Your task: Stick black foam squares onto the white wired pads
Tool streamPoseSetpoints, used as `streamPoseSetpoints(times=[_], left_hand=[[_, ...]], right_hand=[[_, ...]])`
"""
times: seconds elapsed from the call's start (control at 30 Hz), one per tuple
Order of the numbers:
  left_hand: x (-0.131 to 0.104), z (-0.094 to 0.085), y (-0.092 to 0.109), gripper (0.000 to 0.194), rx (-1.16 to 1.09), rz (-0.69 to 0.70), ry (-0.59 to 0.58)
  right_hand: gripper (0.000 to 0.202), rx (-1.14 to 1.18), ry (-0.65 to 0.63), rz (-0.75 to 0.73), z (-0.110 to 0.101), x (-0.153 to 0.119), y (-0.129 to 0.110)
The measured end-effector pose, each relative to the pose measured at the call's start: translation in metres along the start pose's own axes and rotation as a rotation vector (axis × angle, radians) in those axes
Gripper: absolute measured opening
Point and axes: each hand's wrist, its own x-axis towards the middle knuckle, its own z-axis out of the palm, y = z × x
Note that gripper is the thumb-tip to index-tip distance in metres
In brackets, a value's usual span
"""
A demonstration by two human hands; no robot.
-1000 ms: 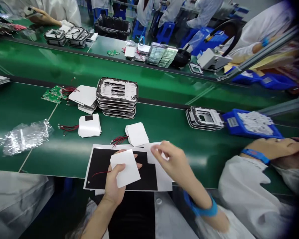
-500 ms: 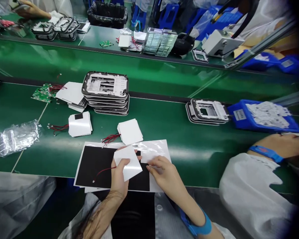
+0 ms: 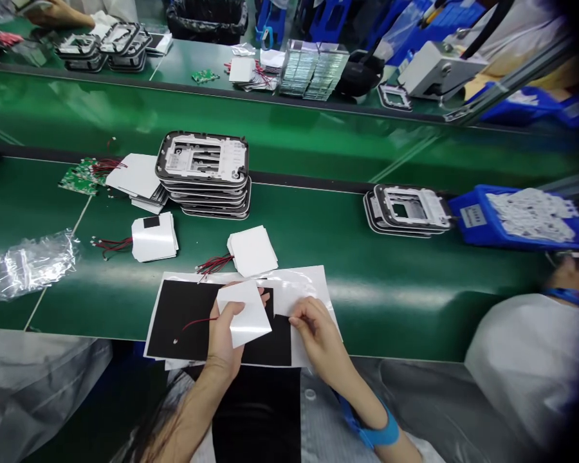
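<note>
My left hand (image 3: 226,334) grips a white square panel (image 3: 251,314), thumb on top; a thin red wire with a small connector trails from it to the left. Beneath lies a black sheet (image 3: 178,321) on white backing (image 3: 313,283). My right hand (image 3: 316,328) has thumb and forefinger pinched together at the right edge of the black sheet, beside a step cut in it; what is between the fingertips is too small to tell. Just behind the sheets sits a small stack of white panels (image 3: 253,251) with red and black wires.
Stacked frames (image 3: 202,173) stand at the back, with another stack (image 3: 408,209) and a blue bin (image 3: 482,222) to the right. Left are wired panels (image 3: 154,241), green circuit boards (image 3: 82,177) and clear plastic (image 3: 33,263). A co-worker's sleeve (image 3: 525,354) is at right.
My left hand has shifted slightly left with the white panel. My right hand has moved slightly right, its fingers now closer together. The co-worker's arm at the right has moved farther right.
</note>
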Motion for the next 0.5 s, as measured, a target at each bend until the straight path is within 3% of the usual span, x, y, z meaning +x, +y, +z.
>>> streamPoseSetpoints(times=[0.17, 0.3, 0.5], left_hand=[[0.001, -0.003, 0.000, 0.060, 0.023, 0.001, -0.031], [0.001, -0.009, -0.001, 0.063, 0.035, -0.030, -0.145], [-0.016, -0.016, -0.004, 0.043, 0.029, -0.060, -0.479]], right_hand=[[0.020, 0.128, 0.060, 0.067, -0.009, 0.005, 0.010], [0.025, 0.243, 0.116, 0.143, -0.031, 0.008, 0.011], [0.014, 0.443, 0.075, 0.139, -0.041, -0.004, -0.036]])
